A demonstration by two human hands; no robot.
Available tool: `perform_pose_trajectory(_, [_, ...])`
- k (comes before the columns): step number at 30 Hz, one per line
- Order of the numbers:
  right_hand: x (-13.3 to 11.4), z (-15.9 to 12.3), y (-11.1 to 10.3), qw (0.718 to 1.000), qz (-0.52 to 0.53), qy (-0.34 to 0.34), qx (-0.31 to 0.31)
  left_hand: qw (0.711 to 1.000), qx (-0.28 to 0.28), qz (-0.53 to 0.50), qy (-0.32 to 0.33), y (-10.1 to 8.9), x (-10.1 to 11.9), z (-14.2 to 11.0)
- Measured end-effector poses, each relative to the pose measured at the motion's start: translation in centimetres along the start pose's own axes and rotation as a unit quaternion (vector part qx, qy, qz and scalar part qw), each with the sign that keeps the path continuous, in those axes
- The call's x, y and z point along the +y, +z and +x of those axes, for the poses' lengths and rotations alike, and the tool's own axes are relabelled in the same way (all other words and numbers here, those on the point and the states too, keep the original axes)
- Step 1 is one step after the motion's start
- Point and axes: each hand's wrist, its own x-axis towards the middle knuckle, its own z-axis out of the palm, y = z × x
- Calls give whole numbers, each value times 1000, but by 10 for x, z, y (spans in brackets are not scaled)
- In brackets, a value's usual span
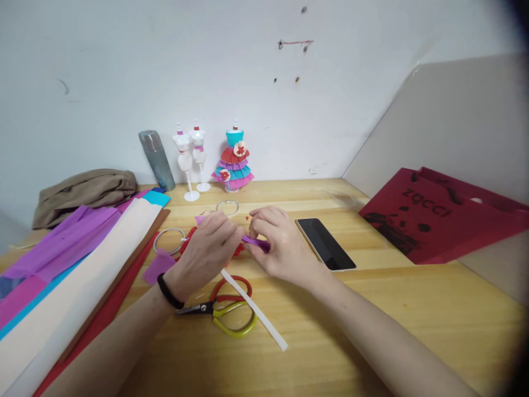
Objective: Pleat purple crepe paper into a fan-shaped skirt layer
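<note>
Between my two hands stretches a narrow piece of purple crepe paper (257, 243). The fingers of my left hand (215, 245) are closed at its left end, and my right hand (275, 242) pinches the right end between thumb and fingers. Red paper pieces (238, 251) lie partly hidden behind my hands. A loose purple paper piece (158, 266) rests by my left wrist. Below the hands are scissors (215, 309) with one red and one yellow handle, crossed by a white strip (264, 320).
Coloured crepe paper sheets (82, 275) are stacked at the left. White mannequin stands (185, 160) and a mannequin in a ruffled paper dress (233, 162) stand at the wall beside a bottle (157, 160). A phone (326, 244) and a red bag (438, 220) lie right; metal rings (155, 242) lie left.
</note>
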Motion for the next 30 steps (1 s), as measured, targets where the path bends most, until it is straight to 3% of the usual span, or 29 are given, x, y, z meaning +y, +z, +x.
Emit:
perform_pose_trajectory(11, [4,1,-8,999,16,30,-4,999,32,20,2,-4,-11,-1])
perform_pose_trajectory(20, [4,-2,6,997,55,19,42,1000,1,22,2,-5,-6,-1])
perform_pose_trajectory(30, [3,-2,7,1000,-11,1,9,999,-39,-8,-34,-1,-3,0])
